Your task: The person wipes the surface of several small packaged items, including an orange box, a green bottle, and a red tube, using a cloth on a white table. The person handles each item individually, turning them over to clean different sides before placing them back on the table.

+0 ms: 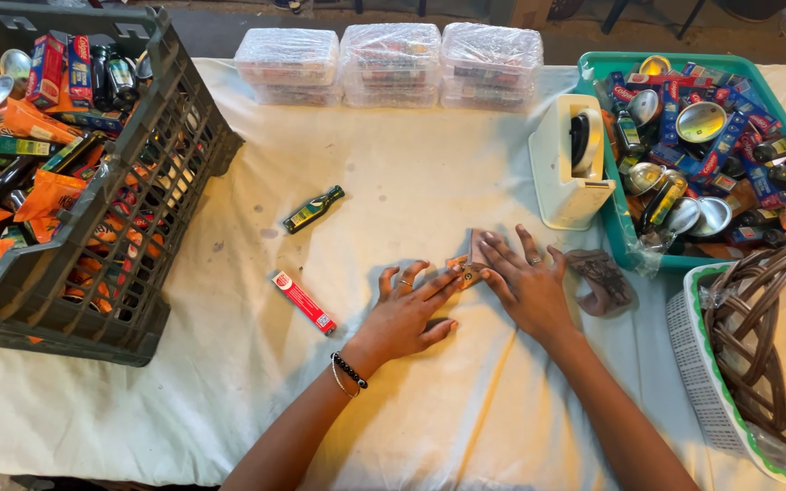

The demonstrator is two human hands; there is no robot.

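Observation:
My left hand point(408, 312) lies flat on the white tablecloth point(229, 391), fingers spread, its fingertips touching a small brown piece of paper or packet point(471, 261). My right hand point(527, 282) rests flat beside it, fingers apart, pressing on the same brown piece, which is mostly hidden beneath the fingers. A beaded bracelet sits on my left wrist. A crumpled brown patterned scrap point(602, 280) lies just right of my right hand. A small red box point(303, 302) and a little dark green bottle point(313, 209) lie to the left of my left hand.
A dark plastic crate point(152, 227) of orange packets, bottles and tins fills the left. A teal bin point(629, 232) of similar goods and a white tape dispenser point(571, 164) stand at right. Three wrapped clear boxes point(389, 62) line the back. A wicker basket point(766, 345) sits front right.

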